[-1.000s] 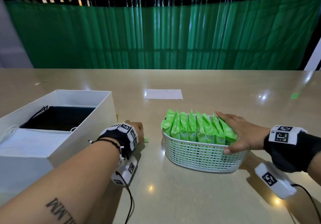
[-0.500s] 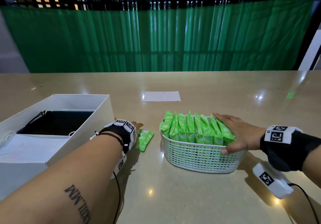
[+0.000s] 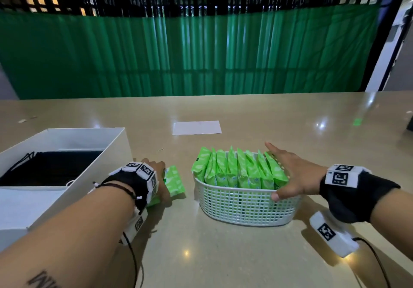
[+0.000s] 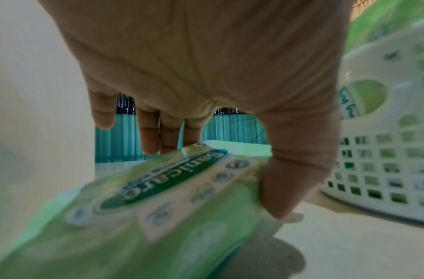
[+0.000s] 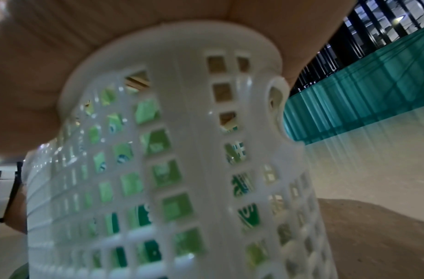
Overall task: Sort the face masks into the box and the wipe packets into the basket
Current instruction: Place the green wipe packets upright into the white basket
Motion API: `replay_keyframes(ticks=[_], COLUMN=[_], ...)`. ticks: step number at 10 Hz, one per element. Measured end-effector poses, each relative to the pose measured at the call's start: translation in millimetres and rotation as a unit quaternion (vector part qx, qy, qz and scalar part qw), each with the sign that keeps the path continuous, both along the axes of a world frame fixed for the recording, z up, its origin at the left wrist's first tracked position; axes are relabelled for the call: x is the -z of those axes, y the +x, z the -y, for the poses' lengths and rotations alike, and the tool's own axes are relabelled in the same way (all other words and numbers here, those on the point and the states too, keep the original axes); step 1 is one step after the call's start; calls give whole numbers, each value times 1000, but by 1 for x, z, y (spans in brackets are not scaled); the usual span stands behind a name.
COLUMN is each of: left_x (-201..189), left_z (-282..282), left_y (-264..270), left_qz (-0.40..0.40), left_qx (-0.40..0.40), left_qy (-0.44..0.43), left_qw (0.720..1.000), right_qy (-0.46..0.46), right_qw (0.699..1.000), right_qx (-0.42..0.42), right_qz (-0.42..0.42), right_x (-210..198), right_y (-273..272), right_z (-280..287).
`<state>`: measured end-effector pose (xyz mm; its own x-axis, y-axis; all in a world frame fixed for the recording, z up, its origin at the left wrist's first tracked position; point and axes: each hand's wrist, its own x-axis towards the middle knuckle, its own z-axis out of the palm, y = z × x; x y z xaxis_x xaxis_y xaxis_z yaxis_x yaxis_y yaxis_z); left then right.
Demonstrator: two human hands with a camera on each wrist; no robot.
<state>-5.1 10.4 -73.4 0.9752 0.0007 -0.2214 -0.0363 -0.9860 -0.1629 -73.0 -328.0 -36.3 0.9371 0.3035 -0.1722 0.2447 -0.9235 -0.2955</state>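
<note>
My left hand (image 3: pixel 159 180) grips a green wipe packet (image 3: pixel 175 181) between thumb and fingers, just left of the white mesh basket (image 3: pixel 243 207); the left wrist view shows the same wipe packet (image 4: pixel 158 207) pinched under the thumb. Several green wipe packets (image 3: pixel 237 169) stand upright in the basket. My right hand (image 3: pixel 288 173) lies flat with straight fingers over the basket's right end, thumb on the rim. The white box (image 3: pixel 67 135) at the left holds black face masks (image 3: pixel 49 167).
A white sheet of paper (image 3: pixel 196 127) lies on the beige table (image 3: pixel 223 254) behind the basket. A white lid or flap (image 3: pixel 24 200) lies across the box's near part. A green curtain hangs beyond the table's far edge.
My left hand has picked the green wipe packet up off the table beside the box and brought it a little toward the basket. The right hand has stayed on the basket.
</note>
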Motion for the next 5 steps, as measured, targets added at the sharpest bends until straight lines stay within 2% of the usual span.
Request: replay_keyframes(ticks=[1, 2, 3, 4, 5], left_x=[-4, -23, -45, -73, -106], left_z=[-9, -14, -8, 3, 26], left_y=[-9, -26, -43, -55, -65], left_qz=[16, 63, 126, 189, 240], left_qx=[-41, -100, -154, -130, -49], left_qy=[-46, -138, -251, -351, -465], left_qw=[998, 983, 947, 908, 851], right_qy=[14, 32, 120, 238, 213], right_qw=[1000, 999, 993, 970, 975], right_qx=[-1, -2, 9, 38, 61], right_qz=[4, 4, -15, -14, -20], right_x=[1, 2, 1, -7, -13], right_y=[-1, -3, -5, -3, -4], right_z=[1, 2, 3, 10, 30])
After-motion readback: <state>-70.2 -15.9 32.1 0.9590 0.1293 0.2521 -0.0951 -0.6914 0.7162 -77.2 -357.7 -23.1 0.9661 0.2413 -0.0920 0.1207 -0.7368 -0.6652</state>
